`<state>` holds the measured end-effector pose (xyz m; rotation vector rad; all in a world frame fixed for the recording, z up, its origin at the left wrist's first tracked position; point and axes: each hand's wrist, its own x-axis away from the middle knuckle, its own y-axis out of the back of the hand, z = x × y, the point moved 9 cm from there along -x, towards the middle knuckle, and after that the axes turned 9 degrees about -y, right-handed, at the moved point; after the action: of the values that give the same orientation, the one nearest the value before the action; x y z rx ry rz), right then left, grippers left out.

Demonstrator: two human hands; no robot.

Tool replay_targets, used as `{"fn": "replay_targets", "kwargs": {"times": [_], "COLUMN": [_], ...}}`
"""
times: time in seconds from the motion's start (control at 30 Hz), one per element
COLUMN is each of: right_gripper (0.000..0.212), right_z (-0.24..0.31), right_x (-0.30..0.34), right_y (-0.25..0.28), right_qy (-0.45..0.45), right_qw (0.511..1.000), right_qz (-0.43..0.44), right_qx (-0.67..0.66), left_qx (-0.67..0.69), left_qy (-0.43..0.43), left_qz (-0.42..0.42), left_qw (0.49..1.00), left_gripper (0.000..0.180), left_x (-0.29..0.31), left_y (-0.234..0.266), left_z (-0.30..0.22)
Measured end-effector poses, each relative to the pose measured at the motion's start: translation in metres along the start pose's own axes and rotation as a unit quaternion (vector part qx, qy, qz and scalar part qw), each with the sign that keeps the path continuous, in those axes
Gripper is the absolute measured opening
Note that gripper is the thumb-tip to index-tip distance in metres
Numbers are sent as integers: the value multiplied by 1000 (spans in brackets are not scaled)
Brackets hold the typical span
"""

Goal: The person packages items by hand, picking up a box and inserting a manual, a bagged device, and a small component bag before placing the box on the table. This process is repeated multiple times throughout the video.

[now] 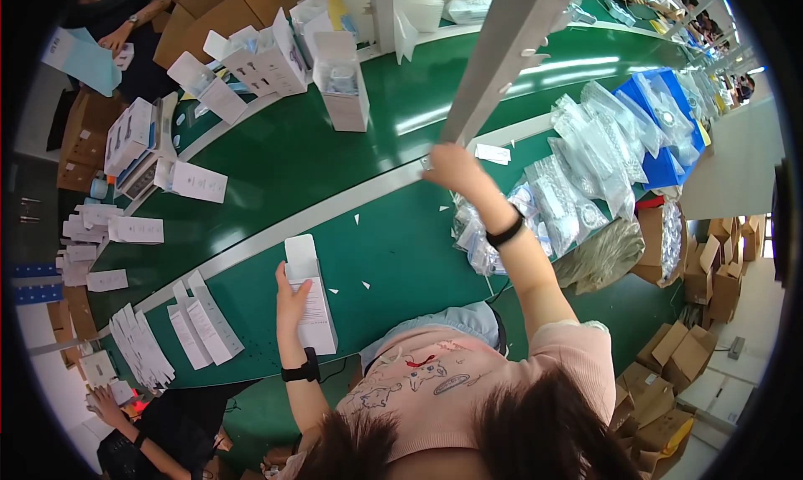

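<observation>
My left hand (pixel 291 302) grips the side of a white carton (pixel 318 325), its thumb across the printed face. The carton lies on the green bench with its end flap open, pointing away from me. My right hand (pixel 456 170) is reached forward over the pale rail, close to the foot of a grey metal post (pixel 489 66). Its fingers are closed, and whatever is in them is too small or hidden to name. Just right of that hand lie small white printed slips (pixel 493 154).
Clear plastic bags of parts (pixel 577 170) and a blue bin (pixel 665 124) crowd the right. Flat white cartons (pixel 205 325) lie at left. A green belt (pixel 335 179) behind the rail carries open white boxes (pixel 341 87). Another person's hand (pixel 106 409) is at lower left.
</observation>
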<state>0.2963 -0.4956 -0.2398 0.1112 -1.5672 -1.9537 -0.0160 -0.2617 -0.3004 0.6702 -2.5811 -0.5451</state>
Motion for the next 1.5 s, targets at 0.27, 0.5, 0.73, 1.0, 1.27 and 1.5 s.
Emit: {"fn": "replay_targets", "kwargs": {"times": [0.27,0.5,0.73,1.0,1.27,1.5], "right_gripper": [29,36,43,55,68,66], "right_z": [-252,-239,-248,-242,-213,-51], "right_x": [92,93,110,98,141,184], "right_y": [8,-20,-17,-30,86,125], "right_qy": [-318,-264,-234,-237,-144,83], "right_qw": [943,921,926,947,863,487], "right_qz": [-70,-231,-279,-214,-398,-411], "right_qx": [68,169,97,39,-275,-766], "left_qx": [198,276,142,9,41,78], "left_qy": [-121,-305,-456,-421,-454,-460], "left_qz": [7,-42,-94,-62,-54,-66], "left_qw": [973,911,874,905,888,882], "left_gripper": [62,77,87,82,79,77], "left_x": [-1,-16,6,9,17,21], "left_y": [-30,-53,-74,-99,-118,-130], "left_z": [-78,-107,-163,-165,-184,-197]}}
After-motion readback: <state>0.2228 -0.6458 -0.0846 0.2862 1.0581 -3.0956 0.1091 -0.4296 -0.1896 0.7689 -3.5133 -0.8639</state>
